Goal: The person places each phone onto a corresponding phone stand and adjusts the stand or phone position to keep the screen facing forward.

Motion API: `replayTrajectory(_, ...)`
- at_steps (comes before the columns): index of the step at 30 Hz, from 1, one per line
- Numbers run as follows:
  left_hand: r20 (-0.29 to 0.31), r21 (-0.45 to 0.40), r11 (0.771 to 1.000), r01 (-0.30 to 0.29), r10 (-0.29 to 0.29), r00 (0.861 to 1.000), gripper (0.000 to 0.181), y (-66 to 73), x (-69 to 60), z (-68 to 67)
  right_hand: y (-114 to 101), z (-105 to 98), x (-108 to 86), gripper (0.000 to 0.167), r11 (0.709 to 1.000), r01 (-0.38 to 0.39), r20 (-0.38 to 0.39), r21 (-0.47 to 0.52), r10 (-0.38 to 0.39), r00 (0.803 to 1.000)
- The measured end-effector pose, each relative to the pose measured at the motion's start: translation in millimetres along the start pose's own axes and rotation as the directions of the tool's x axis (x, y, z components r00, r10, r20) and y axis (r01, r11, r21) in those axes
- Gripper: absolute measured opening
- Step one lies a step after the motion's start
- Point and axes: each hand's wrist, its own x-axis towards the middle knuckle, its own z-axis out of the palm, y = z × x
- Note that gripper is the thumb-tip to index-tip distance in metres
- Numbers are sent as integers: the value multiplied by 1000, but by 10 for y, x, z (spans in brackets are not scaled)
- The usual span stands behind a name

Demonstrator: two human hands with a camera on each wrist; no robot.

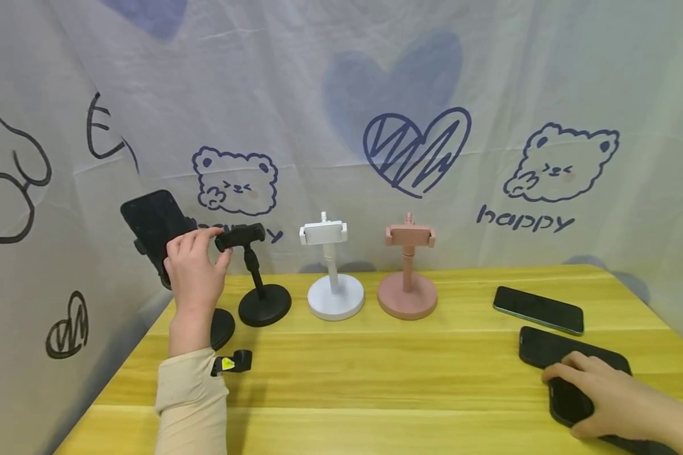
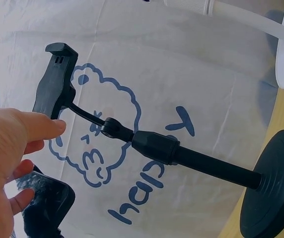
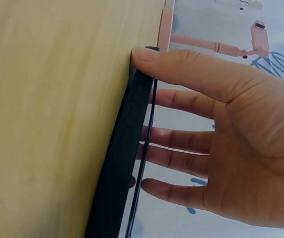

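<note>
My left hand [image 1: 196, 272] pinches the left end of the clamp on a black phone stand [image 1: 240, 235]. In the left wrist view the stand's [image 2: 154, 147] slim neck and round base show, with nothing in its clamp. Just left of that hand, a dark phone [image 1: 156, 221] sits tilted in another black stand, partly hidden by the hand. At the right, my right hand [image 1: 620, 395] grips the nearest black phone [image 1: 569, 404] by its sides. The right wrist view shows the thumb on one edge of this phone [image 3: 114, 168], with fingers along the far side.
A white phone stand [image 1: 336, 297] and a pink one [image 1: 407, 296] stand in the row, their clamps bare. Two more phones [image 1: 537, 309] lie flat at the right, the closer one [image 1: 569, 347] beside my right hand. A printed cloth hangs behind the wooden table [image 1: 375, 385].
</note>
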Motion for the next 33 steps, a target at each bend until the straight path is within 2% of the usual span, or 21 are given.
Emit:
replayTrajectory(3, 6, -6, 1000, 1, -1, 1000, 35, 8, -3, 10, -1, 2, -12, 68, 1000, -10, 16, 14, 10, 1000)
replayTrajectory(9, 2, -1, 1000, 7, -7, 1000, 35, 3, -5, 18, 31, -1, -39, 71, 999, 42, 22, 20, -43, 999)
replayTrajectory(16, 0, -11, 1000, 9, -9, 1000, 34, 7, -9, 14, 57, 5, -62, 74, 997, 80, -5, -4, -80, 997)
replayTrajectory(27, -16, -25, 1000, -8, 7, 1000, 35, 1, -17, 27, 45, 0, -57, 72, 999, 34, 29, 33, -35, 999)
replayTrajectory(33, -6, -20, 1000, 1, -2, 1000, 35, -7, -22, 29, 63, 19, -51, 67, 995, 101, -6, 23, -100, 995)
